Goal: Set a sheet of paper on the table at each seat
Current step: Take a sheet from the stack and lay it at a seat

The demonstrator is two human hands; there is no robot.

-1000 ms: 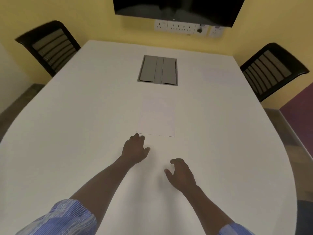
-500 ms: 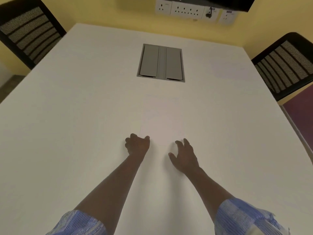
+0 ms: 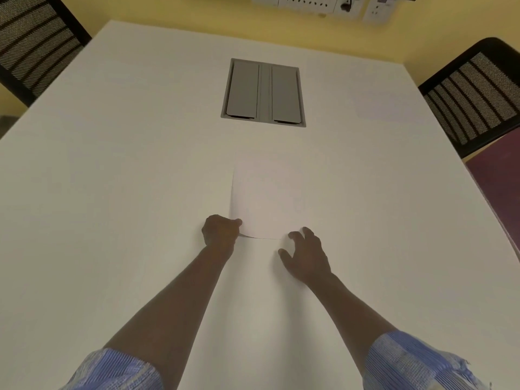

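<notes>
Lying flat on the white table (image 3: 112, 192), the paper (image 3: 267, 201) sits midway between the left and right edges, on your side of the grey hatch (image 3: 263, 92) and clear of it. Its near left corner lifts slightly, where your left hand (image 3: 221, 232) pinches it: thumb on top of the sheet, the other fingers curled under into a loose fist. Your right hand (image 3: 306, 257) rests just beside the near right corner, fingers spread and bent, palm down, gripping nothing; you cannot tell whether its fingertips touch the sheet's edge. Both forearms reach in from the near edge, with blue striped sleeves (image 3: 416, 361) pushed back to the elbows. A fainter pale rectangle (image 3: 380, 105) shows toward the far right corner, too washed out to say what it is. One black mesh-backed chair (image 3: 33, 43) stands at the far left corner and another (image 3: 478, 94) at the right edge. White wall sockets (image 3: 306, 1) line the yellow wall beyond the far edge.
</notes>
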